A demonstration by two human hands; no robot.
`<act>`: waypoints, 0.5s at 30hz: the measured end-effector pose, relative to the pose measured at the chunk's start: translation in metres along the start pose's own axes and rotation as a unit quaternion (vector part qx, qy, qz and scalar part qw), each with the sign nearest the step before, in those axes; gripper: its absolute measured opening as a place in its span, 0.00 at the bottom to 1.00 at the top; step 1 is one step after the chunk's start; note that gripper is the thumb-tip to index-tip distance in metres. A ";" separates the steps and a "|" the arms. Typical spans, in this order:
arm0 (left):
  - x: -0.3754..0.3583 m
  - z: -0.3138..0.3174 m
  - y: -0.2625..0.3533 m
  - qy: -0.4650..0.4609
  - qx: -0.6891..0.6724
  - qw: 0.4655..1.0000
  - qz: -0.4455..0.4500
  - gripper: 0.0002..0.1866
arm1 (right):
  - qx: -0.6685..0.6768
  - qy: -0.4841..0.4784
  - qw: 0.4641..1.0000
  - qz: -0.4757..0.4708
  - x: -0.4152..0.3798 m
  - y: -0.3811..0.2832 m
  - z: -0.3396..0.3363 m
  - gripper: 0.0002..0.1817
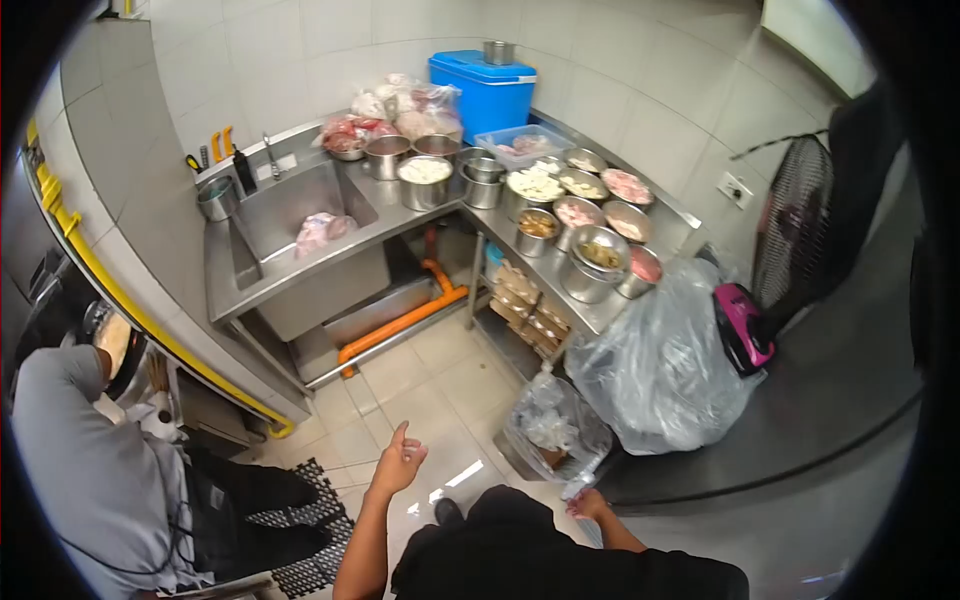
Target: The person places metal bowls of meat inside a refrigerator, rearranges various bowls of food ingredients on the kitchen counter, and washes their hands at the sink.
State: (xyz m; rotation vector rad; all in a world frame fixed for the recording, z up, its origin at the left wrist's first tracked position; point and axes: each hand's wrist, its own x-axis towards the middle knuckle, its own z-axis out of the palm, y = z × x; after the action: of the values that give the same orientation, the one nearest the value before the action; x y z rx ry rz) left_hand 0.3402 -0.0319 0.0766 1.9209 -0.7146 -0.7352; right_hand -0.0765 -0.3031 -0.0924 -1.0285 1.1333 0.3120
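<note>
bottle sits near the low middle of the scene, just beside a small bin with a clear bag in it. right hand touches the bottle, but i cannot tell how its fingers sit. left hand hangs over the floor, fingers loose and a bit spread, holding nothing. big bag leans to the right. far off, a sink holds meat, and pots fill the counter. another person stands at the left.
</note>
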 end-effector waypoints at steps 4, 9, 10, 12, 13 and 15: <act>0.058 -0.052 -0.001 0.065 -0.118 0.991 0.010 0.41 | -0.141 0.041 0.989 -0.019 0.053 -0.084 0.066 0.04; 0.134 -0.095 -0.013 0.115 -0.243 0.963 0.005 0.44 | -0.519 -0.103 0.799 -0.285 0.189 -0.173 0.098 0.17; 0.152 -0.106 -0.003 0.078 -0.237 0.968 0.006 0.44 | -0.545 -0.099 0.713 -0.429 0.227 -0.183 0.101 0.22; 0.183 -0.145 0.017 0.135 -0.226 0.964 -0.025 0.43 | -0.575 -0.155 0.798 -0.091 0.265 -0.277 0.153 0.34; 0.204 -0.168 0.013 0.138 -0.222 0.965 0.007 0.40 | -0.587 -0.113 0.795 -0.103 0.212 -0.360 0.196 0.33; 0.234 -0.218 0.010 0.167 -0.236 0.956 0.040 0.37 | -0.668 -0.119 0.697 -0.232 0.306 -0.403 0.222 0.25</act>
State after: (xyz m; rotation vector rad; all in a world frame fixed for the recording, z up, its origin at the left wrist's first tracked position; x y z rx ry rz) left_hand 0.6518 -0.0864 0.1245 1.5134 -0.3596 -0.4602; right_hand 0.4617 -0.4229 -0.1363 -2.4124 0.1885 0.8852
